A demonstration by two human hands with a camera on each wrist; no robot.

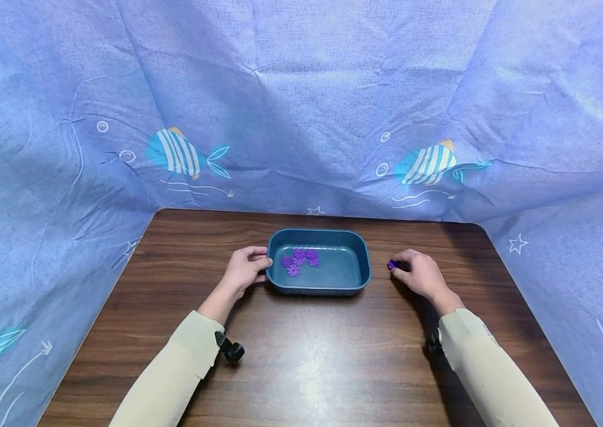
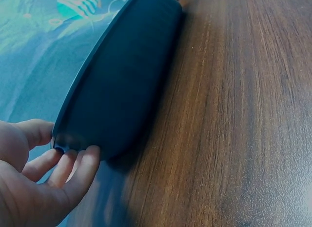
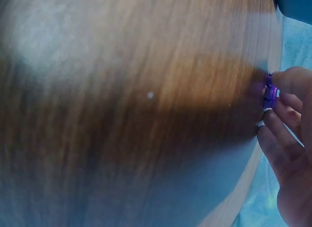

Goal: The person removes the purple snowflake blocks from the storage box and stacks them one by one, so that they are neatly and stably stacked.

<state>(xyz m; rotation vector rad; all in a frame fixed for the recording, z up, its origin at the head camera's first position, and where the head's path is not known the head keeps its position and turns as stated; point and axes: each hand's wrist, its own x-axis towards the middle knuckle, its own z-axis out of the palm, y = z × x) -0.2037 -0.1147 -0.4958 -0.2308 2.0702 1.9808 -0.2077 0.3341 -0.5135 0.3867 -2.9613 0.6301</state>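
Observation:
A dark teal rectangular tub (image 1: 318, 291) stands on the table in the head view. Inside it, toward the left, lie several small purple gear-shaped pieces (image 1: 293, 271). My left hand (image 1: 244, 271) grips the tub's left end, thumb at the rim and fingers against the outer wall, as the left wrist view also shows on the tub (image 2: 117, 75). To the right of the tub, my right hand (image 1: 420, 273) pinches a purple piece (image 1: 392, 265) between thumb and fingers, low over the table. In the right wrist view that purple piece (image 3: 269, 94) is partly covered by the fingers.
The brown wood-grain table (image 1: 301, 356) reflects light in its middle. A blue cloth (image 1: 301, 107) printed with fish hangs behind and along both sides of it. Dark wrist cameras sit at both sleeves, the left camera (image 1: 232, 350) showing more plainly.

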